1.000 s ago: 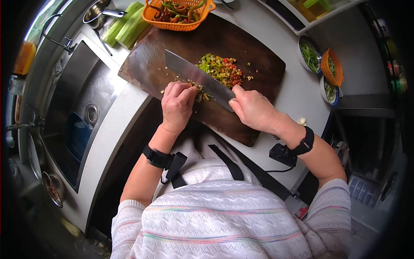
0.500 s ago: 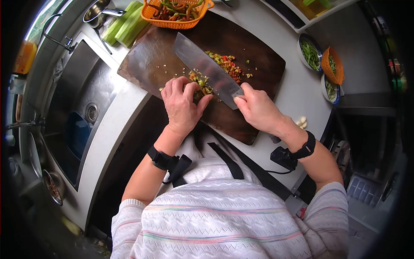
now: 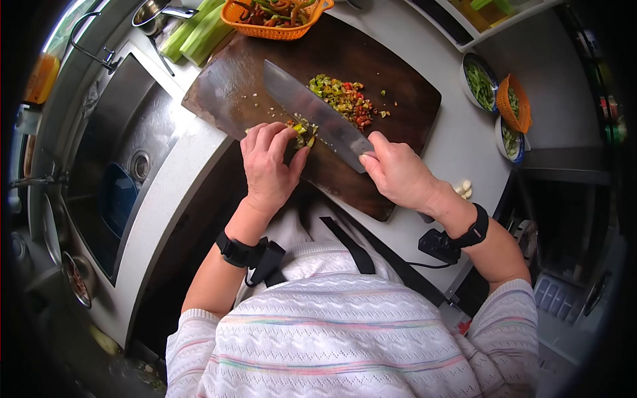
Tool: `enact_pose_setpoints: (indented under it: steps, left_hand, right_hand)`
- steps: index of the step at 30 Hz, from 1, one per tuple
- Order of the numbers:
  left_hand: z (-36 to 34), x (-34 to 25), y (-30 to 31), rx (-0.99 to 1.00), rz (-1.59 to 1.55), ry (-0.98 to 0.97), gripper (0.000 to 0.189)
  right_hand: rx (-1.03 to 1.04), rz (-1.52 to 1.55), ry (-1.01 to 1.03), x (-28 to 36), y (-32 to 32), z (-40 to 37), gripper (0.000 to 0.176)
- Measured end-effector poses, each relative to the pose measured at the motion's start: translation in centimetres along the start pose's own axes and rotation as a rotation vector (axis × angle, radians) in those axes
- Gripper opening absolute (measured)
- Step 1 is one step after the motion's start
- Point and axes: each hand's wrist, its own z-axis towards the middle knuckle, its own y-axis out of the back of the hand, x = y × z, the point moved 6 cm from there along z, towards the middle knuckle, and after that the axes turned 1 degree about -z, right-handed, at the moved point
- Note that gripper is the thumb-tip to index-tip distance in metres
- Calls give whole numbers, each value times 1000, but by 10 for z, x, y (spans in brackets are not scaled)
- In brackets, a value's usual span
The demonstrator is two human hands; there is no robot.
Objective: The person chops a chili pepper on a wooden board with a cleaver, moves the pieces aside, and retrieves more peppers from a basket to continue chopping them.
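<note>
Right hand [image 3: 397,174] is wrapped tight round the handle end of the cleaver [image 3: 308,113], my fingers [image 3: 371,158] fully closed, the thumb pressed up by the heel of the blade; the handle itself is buried in my fist. The wide blade runs from that grip up and left across the middle of the frame, lying at a slant over the dark wooden cutting board [image 3: 405,79]. Left hand [image 3: 267,167] sits just left of the blade, fingers [image 3: 264,136] curled into a claw with the knuckles up, the tips bunched on a small clump of pepper bits [image 3: 302,129] that lies right against the flat of the steel; my thumb reaches in under it, so the clump is pinched between thumb and fingertips. On the other side of the blade, toward upper centre, lies the pile of chopped green and red pepper [image 3: 342,98], loose specks scattered around it. At the top edge, touching the board, is an orange basket [image 3: 273,16] of pepper strips, with pale green stalks [image 3: 199,32] beside it at upper left. The steel sink [image 3: 113,126] fills the left side. At right sit a bowl of greens [image 3: 478,85] and a small orange strainer [image 3: 515,103]; garlic cloves [image 3: 464,188] lie on the counter near my right wrist.
</note>
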Motion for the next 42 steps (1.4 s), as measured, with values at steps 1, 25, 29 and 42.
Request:
enact_pose_setpoints:
  steps: [1,25,29,42]
  left_hand:
    - [-1,1,2,-12,-14,-11,33]
    - [-6,4,12,-66,-70,-69,20]
    - [-8,7,8,-32,-56,-53,25]
    - [-8,7,8,-37,-13,-60,26]
  right_hand:
    - [2,-1,2,2,-1,0,21]
    - [36,-83,-18,21,7,7,18]
    - [56,-115,-12,16,-5,17,18]
    - [54,-140,14,23,5,14,18]
